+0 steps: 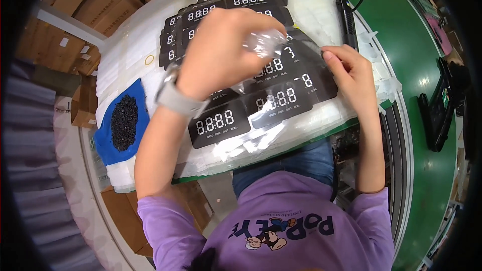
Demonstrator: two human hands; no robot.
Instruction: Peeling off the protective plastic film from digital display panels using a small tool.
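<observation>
My left hand [228, 45], with a light-strapped watch [175, 93] on its wrist, is closed on crumpled clear plastic film [266, 42]. It hovers over black display panels printed with white digits, and is slightly blurred. Thumb and finger of my right hand [349, 68] pinch together at the right edge of a dark, glossy sheet; whether they grip a panel or film there is too small to tell. Nearest me lie a front-left panel [219, 127] and a front-middle panel [278, 105], the latter under shiny clear film. More overlapping panels [248, 1] spread behind my left hand.
On the left of the white-covered table [120, 65], a blue sheet [108, 150] carries a heap of small black pieces [125, 120]. A yellow ring [149, 60] lies nearby. A black corded tool [347, 22] is at the right, beside a green surface [396, 35]. Cardboard boxes [105, 10] stand behind.
</observation>
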